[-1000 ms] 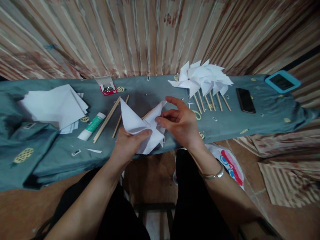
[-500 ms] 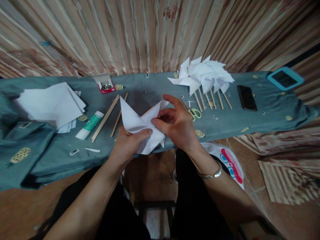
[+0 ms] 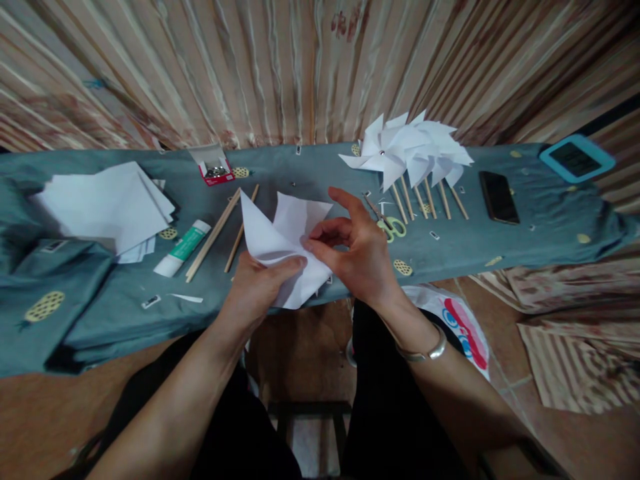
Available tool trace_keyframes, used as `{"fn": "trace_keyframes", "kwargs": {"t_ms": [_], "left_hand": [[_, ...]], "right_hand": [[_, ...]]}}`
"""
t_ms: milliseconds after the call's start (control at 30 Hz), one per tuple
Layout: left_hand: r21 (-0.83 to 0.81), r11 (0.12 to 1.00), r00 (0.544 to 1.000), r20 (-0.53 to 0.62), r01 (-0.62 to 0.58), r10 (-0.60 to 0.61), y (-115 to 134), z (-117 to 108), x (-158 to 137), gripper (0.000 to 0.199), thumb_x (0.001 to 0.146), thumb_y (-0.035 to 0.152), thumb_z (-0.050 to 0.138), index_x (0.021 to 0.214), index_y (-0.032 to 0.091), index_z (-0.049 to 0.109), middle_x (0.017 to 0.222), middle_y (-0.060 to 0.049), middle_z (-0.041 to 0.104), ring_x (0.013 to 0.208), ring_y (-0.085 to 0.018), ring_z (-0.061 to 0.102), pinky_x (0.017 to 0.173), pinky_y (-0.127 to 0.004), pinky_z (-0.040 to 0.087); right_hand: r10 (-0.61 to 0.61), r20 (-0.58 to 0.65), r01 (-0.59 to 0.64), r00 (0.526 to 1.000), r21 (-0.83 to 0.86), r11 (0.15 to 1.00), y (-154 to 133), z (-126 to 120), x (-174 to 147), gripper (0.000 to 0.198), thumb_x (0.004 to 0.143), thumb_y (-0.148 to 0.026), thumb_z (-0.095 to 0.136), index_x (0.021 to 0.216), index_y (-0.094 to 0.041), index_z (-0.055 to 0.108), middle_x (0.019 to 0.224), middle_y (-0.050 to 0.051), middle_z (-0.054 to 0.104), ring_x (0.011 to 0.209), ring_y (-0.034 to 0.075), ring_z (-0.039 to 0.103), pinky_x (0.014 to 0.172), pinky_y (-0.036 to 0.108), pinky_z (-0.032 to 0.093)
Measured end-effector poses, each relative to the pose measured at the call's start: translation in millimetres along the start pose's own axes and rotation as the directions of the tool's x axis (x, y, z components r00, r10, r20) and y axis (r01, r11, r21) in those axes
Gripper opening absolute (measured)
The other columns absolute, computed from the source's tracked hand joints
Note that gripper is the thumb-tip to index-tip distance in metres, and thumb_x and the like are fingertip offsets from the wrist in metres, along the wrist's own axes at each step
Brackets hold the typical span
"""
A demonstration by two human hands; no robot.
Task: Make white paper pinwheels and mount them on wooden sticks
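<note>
The folded paper point(image 3: 283, 247) is positioned above the near edge of the desk point(image 3: 450, 243) and serves as the reference for all locations below. Several of its corners stand raised as points.

Hands: the left hand point(image 3: 260, 283) grips the near left part of the folded paper, thumb pressed on the upper face toward the centre. The right hand point(image 3: 363, 253) holds the same sheet near its centre between thumb and bent fingers; its index finger is extended clear of the surface.

Left of the folded paper, in order outward: a single wooden stick point(image 3: 241, 230), a group of sticks point(image 3: 213, 237) lying together, a green-and-white glue stick point(image 3: 183, 248) and a stack of white sheets point(image 3: 107, 203). Beyond and to the left of it, a small red box point(image 3: 219, 173) stands with its lid raised and metal pieces inside.

Right of the folded paper: scissors point(image 3: 395, 228) with green handles, partly behind the right hand. Farther right and beyond, overlapping pinwheels point(image 3: 393, 157) lie with their sticks toward the near edge. Farther right still: a dark phone point(image 3: 499, 197), then a blue-framed device point(image 3: 577, 159).
</note>
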State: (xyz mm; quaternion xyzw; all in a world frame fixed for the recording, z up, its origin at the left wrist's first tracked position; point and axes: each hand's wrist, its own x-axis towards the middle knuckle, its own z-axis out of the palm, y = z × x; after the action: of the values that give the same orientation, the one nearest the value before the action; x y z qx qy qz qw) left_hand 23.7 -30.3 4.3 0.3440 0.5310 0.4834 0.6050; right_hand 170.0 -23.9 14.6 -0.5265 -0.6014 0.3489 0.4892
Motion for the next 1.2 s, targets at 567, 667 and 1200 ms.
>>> {"fn": "trace_keyframes", "kwargs": {"t_ms": [567,667,1200], "left_hand": [[0.393,0.887,0.969,0.048,-0.241,0.242,0,-7,-2,0.015,0.059,0.029,0.076,0.067,0.018,0.071,0.068,-0.005,0.072,0.066,-0.025,0.067,0.062,-0.03,0.053],[0.451,0.851,0.96,0.054,-0.27,0.276,0,-7,-2,0.015,0.059,0.031,0.075,0.066,0.019,0.069,0.067,-0.003,0.071,0.064,-0.023,0.065,0.062,-0.029,0.051],[0.125,0.991,0.999,-0.029,-0.039,0.042,4,0,-5,0.027,0.053,0.023,0.081,0.077,0.012,0.074,0.076,-0.006,0.075,0.069,-0.023,0.069,0.064,-0.031,0.057]], "right_hand": [[0.119,-0.093,-0.102,0.989,0.176,0.979,-36,-15,4,0.054,0.075,-0.052,0.072,0.115,-0.019,0.058,0.067,-0.002,0.068,0.06,0.016,0.065,0.057,0.03,0.053],[0.169,-0.027,-0.157,0.985,0.25,0.955,-32,-13,5,0.058,0.07,-0.045,0.078,0.118,-0.019,0.057,0.072,-0.001,0.07,0.063,0.015,0.067,0.058,0.029,0.055],[0.175,0.071,-0.186,0.982,0.208,0.96,-11,-10,2,0.069,0.066,-0.033,0.079,0.127,-0.021,0.05,0.076,-0.003,0.068,0.07,0.015,0.069,0.067,0.029,0.059]]}}
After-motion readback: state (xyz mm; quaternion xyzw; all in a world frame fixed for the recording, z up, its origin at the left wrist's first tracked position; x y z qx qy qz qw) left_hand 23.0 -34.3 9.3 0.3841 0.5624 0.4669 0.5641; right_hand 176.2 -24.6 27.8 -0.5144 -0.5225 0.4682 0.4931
